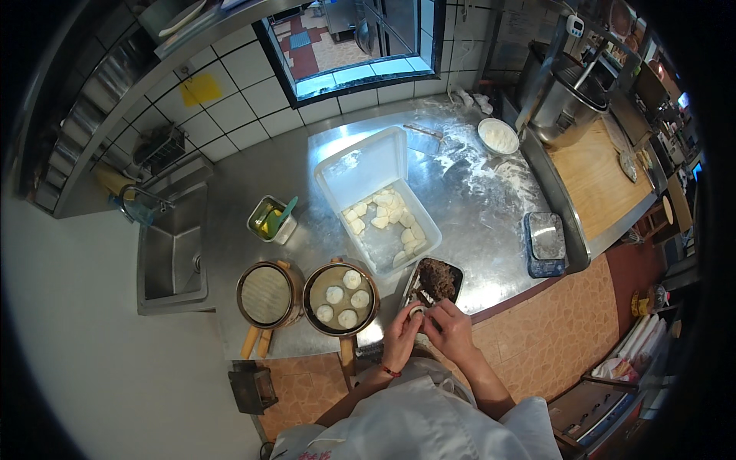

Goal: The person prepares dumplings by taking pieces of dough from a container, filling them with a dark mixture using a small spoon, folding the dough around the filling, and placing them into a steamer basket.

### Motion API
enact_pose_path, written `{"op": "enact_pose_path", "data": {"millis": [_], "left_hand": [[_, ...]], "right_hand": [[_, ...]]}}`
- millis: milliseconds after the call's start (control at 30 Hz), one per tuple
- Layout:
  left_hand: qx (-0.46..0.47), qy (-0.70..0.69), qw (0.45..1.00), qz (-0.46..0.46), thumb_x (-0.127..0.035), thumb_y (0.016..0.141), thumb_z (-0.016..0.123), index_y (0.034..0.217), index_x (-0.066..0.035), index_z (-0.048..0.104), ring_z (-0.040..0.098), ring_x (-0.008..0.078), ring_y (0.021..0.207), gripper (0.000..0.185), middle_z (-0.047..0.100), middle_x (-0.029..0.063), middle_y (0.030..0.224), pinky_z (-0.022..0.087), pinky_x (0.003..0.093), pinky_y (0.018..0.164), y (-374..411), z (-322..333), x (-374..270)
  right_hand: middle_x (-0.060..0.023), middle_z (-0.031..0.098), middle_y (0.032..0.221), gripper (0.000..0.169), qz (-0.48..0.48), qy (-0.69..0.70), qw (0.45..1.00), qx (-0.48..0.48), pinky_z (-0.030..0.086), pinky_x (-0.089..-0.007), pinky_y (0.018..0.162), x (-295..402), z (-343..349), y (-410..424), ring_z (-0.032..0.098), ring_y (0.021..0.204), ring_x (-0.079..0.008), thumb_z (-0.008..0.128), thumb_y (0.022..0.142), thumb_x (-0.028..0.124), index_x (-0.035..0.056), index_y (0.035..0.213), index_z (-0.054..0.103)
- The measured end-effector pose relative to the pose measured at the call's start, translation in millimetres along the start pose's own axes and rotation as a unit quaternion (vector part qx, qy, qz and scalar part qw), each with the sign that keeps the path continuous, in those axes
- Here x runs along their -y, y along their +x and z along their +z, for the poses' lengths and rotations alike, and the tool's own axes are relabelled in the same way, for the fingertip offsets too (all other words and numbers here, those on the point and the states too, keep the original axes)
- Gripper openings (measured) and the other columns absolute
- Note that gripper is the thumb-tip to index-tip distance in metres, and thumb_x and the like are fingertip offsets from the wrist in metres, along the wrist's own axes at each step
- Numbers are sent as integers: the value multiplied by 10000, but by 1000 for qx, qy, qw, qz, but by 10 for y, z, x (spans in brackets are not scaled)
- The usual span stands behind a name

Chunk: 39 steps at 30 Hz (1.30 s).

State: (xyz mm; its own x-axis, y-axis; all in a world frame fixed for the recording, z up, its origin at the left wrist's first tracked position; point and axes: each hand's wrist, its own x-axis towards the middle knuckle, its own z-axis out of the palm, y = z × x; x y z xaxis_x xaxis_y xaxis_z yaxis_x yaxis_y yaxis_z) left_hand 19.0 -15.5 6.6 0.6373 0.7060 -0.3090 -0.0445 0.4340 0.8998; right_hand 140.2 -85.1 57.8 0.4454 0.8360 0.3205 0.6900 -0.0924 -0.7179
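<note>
My left hand (401,334) holds a small round of dough with dark filling (418,311), and the fingers of my right hand (449,332) pinch at its edge. Just beyond my hands lies a metal tray of dark brown filling (438,280). To the left, several round white buns (352,279) sit in a handled steamer basket (310,328). A plastic box (431,227), its translucent lid (368,164) leaning at the back, holds many pale dough pieces (395,211).
A second steamer basket (266,294) stands at the left, near a metal container with a green utensil (282,221) and a sink (172,259). At the right are a digital scale (545,244), a bowl of flour (498,137) and a large metal pot (566,109). A scraper (424,138) lies behind the box.
</note>
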Motion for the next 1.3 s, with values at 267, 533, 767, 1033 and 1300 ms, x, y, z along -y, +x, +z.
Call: {"op": "enact_pose_path", "data": {"millis": [267,533,767,1033,1300], "left_hand": [[-5,169,983,71,-98,989,530,1248,-40,611,646,170,829,278,682,113,996,501,294,734,29,-61,-7],[1,276,949,152,-56,940,520,1244,-35,595,639,362,970,314,636,206,1135,514,395,809,34,-71,-134],[45,351,917,184,0,916,499,1304,-19,540,610,362,1056,390,606,198,1207,488,376,887,47,-147,-120],[71,-74,994,-35,-475,1055,288,1280,-83,531,574,112,982,514,603,45,1161,460,262,782,91,-244,-104],[-20,-52,997,-59,-608,1020,263,1085,-64,593,421,43,562,640,530,-33,747,322,212,470,34,-55,-8]], "right_hand": [[-140,602,826,131,13,35,998,42,504,-415,575,-14,2,5,621,699,-360,697,784,22,22,897,631],[-141,572,770,107,15,56,998,28,475,-373,555,-57,50,21,594,653,-332,696,781,-10,14,863,632],[-142,575,767,113,44,73,995,46,479,-371,553,6,30,47,594,656,-330,696,778,-11,7,871,634],[-46,590,738,100,130,156,979,32,462,-286,525,-11,43,-40,591,598,-126,704,842,24,-7,896,625],[-92,619,735,85,81,111,990,20,492,-324,541,164,109,-20,637,620,-184,706,831,26,-11,837,629]]}}
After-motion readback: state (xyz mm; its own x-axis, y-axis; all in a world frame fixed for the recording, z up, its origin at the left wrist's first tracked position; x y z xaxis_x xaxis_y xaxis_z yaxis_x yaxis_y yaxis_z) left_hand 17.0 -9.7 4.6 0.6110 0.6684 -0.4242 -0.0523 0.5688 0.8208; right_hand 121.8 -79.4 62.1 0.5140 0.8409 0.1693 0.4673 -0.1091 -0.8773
